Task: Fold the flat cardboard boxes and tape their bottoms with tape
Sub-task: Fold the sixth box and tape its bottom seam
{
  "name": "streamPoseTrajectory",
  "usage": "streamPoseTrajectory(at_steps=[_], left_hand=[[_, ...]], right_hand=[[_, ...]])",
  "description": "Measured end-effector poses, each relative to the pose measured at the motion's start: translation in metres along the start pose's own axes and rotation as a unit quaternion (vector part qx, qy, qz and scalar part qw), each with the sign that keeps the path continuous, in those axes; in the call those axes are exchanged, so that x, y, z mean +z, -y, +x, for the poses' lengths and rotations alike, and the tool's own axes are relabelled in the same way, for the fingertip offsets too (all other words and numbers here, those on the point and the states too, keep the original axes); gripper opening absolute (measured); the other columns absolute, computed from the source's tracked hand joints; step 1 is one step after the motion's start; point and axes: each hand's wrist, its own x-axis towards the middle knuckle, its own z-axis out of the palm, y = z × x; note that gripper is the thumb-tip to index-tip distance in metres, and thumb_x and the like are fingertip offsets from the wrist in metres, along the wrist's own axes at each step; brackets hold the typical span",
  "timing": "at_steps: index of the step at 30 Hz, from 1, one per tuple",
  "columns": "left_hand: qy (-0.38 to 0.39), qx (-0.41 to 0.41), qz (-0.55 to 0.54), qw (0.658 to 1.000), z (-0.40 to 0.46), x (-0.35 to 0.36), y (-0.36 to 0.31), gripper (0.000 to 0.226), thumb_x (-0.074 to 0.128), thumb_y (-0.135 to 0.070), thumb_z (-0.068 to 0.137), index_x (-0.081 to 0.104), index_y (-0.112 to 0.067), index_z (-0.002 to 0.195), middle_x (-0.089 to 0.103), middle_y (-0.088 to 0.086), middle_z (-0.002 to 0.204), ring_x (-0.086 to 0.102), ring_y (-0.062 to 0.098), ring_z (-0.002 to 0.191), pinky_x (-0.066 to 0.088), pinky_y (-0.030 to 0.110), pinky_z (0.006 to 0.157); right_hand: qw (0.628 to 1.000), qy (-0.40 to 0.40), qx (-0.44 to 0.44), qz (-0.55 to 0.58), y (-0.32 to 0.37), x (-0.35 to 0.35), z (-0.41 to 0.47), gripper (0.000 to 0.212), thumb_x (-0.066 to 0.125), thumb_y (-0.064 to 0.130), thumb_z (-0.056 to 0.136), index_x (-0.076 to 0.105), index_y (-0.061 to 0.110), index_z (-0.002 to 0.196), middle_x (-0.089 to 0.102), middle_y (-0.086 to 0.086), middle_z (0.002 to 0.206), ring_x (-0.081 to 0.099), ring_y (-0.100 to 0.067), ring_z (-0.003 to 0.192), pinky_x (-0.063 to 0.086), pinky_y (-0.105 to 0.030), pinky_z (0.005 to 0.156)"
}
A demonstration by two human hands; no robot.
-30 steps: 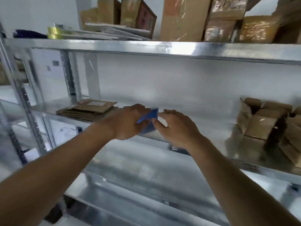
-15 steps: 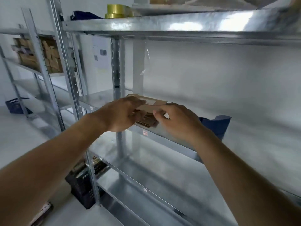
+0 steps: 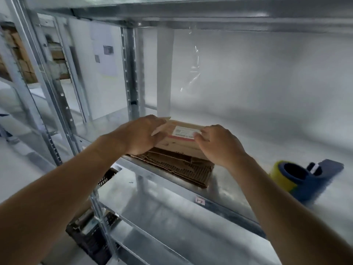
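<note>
Flat cardboard box (image 3: 182, 139) atop corrugated stack (image 3: 179, 167), left grip (image 3: 140, 136) and right grip (image 3: 219, 144) pinching its ends, steel shelf (image 3: 225, 186)

You had bright, even, diffuse light, cool and white, with no hard shadows. The back wall (image 3: 267, 77) washed out to a pale haze, and the upper shelf (image 3: 191, 14) edge carried a glare streak near its right end. The middle shelf (image 3: 225, 190) showed soft, smeared reflections. A faint shadow lay under the cardboard stack (image 3: 179, 167). Motion blur softened most of the picture: the racks (image 3: 47, 104) at left were streaked, the tape dispenser (image 3: 303, 178) at right was smeared, and the label (image 3: 185, 131) was unreadable. Your arms looked stretched toward the lower corners, and the uprights bowed from wide-angle distortion at the edges.
</note>
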Motion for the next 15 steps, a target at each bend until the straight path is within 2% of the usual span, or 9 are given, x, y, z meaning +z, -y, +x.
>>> streamPoseTrajectory(at_steps=[3,6,8,10,11,13,15], left_hand=[[0.03,0.034,0.005,0.999,0.032,0.008,0.023,0.056,0.039,-0.052,0.107,0.035,-0.031,0.159,0.041,-0.001,0.162,0.046,0.026,0.142,0.044,0.046,0.113],[0.058,0.06,0.003,0.997,0.065,0.02,0.043,0.05,0.04,-0.05,0.108,0.039,-0.033,0.156,0.042,-0.001,0.16,0.048,0.024,0.14,0.043,0.039,0.107],[0.098,0.067,-0.041,0.992,0.085,0.028,0.056,0.037,0.042,-0.05,0.108,0.048,-0.04,0.144,0.051,-0.005,0.15,0.054,0.019,0.126,0.048,0.032,0.094],[0.117,0.081,-0.041,0.989,0.102,0.035,0.069,0.025,0.042,-0.054,0.106,0.051,-0.046,0.128,0.049,-0.012,0.146,0.053,0.016,0.12,0.049,0.032,0.093],[0.125,0.085,-0.024,0.988,0.111,0.039,0.077,0.028,0.041,-0.061,0.103,0.051,-0.044,0.123,0.046,-0.009,0.15,0.053,0.018,0.124,0.05,0.037,0.099],[0.129,0.099,-0.01,0.987,0.125,0.046,0.089,0.049,0.037,-0.074,0.095,0.048,-0.044,0.131,0.04,-0.004,0.159,0.052,0.023,0.132,0.048,0.048,0.107],[0.124,0.113,-0.021,0.986,0.136,0.052,0.097,0.061,0.035,-0.08,0.09,0.04,-0.049,0.142,0.033,-0.005,0.164,0.048,0.026,0.139,0.045,0.052,0.111]], right_hand=[[0.997,-0.001,0.071,0.003,0.003,0.021,0.02,0.055,0.037,0.059,0.101,0.068,0.023,0.13,0.066,-0.001,0.113,0.064,-0.021,0.095,0.057,-0.035,0.081],[0.991,-0.006,0.133,0.026,0.008,0.037,0.033,0.048,0.042,0.053,0.103,0.064,0.022,0.131,0.065,-0.004,0.119,0.062,-0.024,0.101,0.055,-0.037,0.086],[0.984,-0.014,0.171,0.054,0.012,0.044,0.036,0.044,0.044,0.052,0.103,0.058,0.022,0.133,0.067,-0.001,0.118,0.063,-0.021,0.098,0.056,-0.036,0.081],[0.975,-0.034,0.211,0.059,0.017,0.05,0.037,0.043,0.046,0.05,0.101,0.057,0.024,0.134,0.07,0.002,0.117,0.064,-0.019,0.094,0.054,-0.031,0.071],[0.971,-0.046,0.228,0.06,0.02,0.05,0.037,0.041,0.048,0.047,0.102,0.06,0.024,0.134,0.071,0.002,0.117,0.064,-0.019,0.094,0.052,-0.029,0.07],[0.964,-0.062,0.25,0.063,0.026,0.051,0.037,0.038,0.05,0.041,0.102,0.066,0.023,0.132,0.073,0.002,0.12,0.064,-0.019,0.098,0.051,-0.029,0.073],[0.959,-0.071,0.266,0.069,0.03,0.051,0.037,0.036,0.052,0.04,0.102,0.069,0.023,0.129,0.073,0.004,0.121,0.063,-0.018,0.098,0.05,-0.025,0.07]])
